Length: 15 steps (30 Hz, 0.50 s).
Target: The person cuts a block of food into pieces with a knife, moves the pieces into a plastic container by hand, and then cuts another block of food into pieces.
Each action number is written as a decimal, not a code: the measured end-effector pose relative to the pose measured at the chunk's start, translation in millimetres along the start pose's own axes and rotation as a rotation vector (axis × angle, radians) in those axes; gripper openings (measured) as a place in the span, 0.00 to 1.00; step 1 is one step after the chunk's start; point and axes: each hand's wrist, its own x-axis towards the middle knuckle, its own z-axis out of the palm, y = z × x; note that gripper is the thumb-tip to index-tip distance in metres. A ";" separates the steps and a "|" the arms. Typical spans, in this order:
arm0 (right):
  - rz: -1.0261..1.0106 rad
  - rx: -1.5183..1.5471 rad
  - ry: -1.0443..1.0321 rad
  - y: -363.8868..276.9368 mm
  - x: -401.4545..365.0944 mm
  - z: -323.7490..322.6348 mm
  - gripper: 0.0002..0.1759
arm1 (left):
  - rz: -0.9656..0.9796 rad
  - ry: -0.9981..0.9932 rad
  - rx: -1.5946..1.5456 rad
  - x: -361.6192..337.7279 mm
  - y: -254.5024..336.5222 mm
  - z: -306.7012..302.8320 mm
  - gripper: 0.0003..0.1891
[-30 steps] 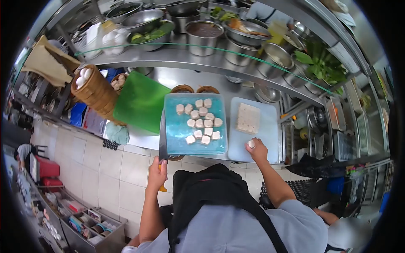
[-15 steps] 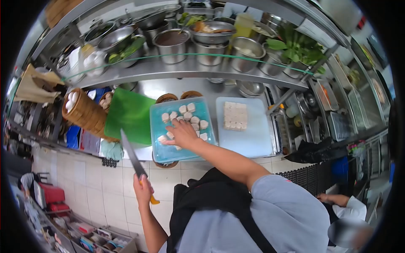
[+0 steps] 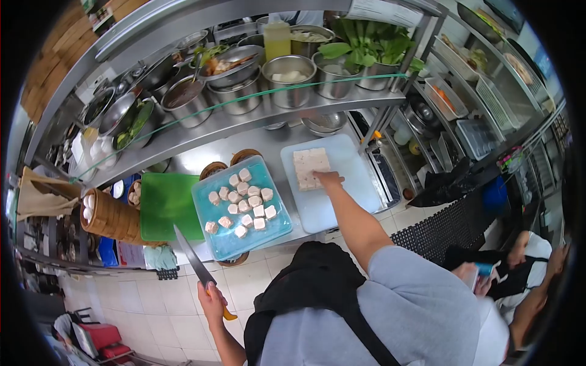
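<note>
Nearest is the person's matte grey shirt under a black cloth apron. The left hand is closed round the yellow handle of a knife, its long, smooth metal blade pointing up and away. Beyond lies a glossy translucent blue tray of rough-edged, pale cubes. To its right, the right hand touches the near right part of a flat, pitted off-white slab, perhaps tofu, on a smooth pale-blue cutting board; whether its fingers pinch cannot be told. Left of the tray are a green board and woven bamboo steamers, all on the shiny steel table. Farther off, a brushed-metal shelf carries round steel pots and broad, glossy leafy greens. A white paper above bears print too small to read.
</note>
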 end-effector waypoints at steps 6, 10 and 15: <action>-0.063 -0.193 -0.149 -16.2 14.1 -4.5 0.65 | 0.065 -0.076 -0.013 32.9 25.7 50.7 0.12; 0.028 -0.068 -0.153 -10.2 25.5 0.2 0.68 | 0.026 -0.130 -0.025 38.7 30.2 90.9 0.26; 0.039 0.088 -0.305 7.6 65.0 39.4 0.69 | 0.046 -0.304 0.048 34.9 68.0 134.4 0.12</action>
